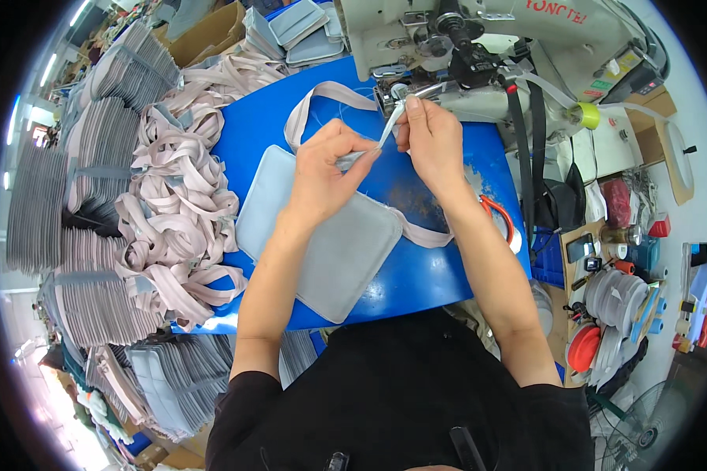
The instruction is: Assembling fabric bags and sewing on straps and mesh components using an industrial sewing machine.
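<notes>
Hands [327, 169] pinching pale strip [391, 125], sewing machine [511, 31] beyond, grey panel [346, 259] beneath.

Table [416, 286]: saturated blue, with one mottled brownish patch. Fabric panel [346, 251]: plain pale grey-blue. Looped strap [298, 122]: pale pinkish beige; strap heap [182, 184]: same tint. Sewing machine [562, 51]: off-white, red lettering. Curved handle [504, 216]: orange-red. Roll [588, 115]: yellow-green. Shirt [401, 392]: solid black.

From my end I see red lettering [556, 12] on the sewing mach [569, 49], top R, plus a small green label [602, 85] and a yellow label [627, 58] lower R, approx; their print's too small to read
</notes>
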The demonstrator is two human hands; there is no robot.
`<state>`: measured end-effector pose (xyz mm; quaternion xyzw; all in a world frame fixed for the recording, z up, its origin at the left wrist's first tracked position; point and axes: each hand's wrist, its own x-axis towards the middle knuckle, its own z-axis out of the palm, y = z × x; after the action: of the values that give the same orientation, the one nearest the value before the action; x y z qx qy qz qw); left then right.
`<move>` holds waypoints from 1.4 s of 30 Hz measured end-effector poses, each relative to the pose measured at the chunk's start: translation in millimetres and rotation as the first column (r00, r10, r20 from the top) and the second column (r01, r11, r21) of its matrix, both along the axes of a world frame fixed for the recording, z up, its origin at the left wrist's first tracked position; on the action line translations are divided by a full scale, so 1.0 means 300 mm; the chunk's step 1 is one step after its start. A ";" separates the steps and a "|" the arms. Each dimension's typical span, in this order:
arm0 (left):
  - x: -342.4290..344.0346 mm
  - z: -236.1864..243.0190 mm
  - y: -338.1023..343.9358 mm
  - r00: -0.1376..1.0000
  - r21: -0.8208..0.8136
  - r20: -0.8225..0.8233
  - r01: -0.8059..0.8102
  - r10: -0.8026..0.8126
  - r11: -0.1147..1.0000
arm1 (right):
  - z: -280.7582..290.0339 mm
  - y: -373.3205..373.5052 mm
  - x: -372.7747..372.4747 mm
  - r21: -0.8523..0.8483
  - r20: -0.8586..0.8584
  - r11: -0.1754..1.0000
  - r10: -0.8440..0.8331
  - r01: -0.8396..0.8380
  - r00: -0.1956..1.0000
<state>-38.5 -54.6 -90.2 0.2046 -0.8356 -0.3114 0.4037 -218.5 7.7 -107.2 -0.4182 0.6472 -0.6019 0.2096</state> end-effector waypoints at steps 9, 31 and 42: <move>-0.009 -0.018 0.042 0.997 0.172 0.025 -0.077 0.074 0.982 | -0.043 0.081 0.031 -0.084 0.171 0.996 0.026 -0.012 0.985; 0.369 -0.052 -0.175 0.954 0.488 0.066 0.225 -0.293 0.843 | 0.186 0.213 -0.560 0.101 -0.645 0.958 -0.142 0.268 0.751; 0.164 0.006 -0.308 0.861 0.531 0.245 0.266 -0.446 0.804 | 0.226 0.405 -0.611 0.134 -0.658 0.902 -0.228 0.409 0.718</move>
<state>10.6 -147.0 -88.5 0.1879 -0.8144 -0.5371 0.1141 -401.7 129.3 -39.4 -0.4427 0.8178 -0.3609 -0.0710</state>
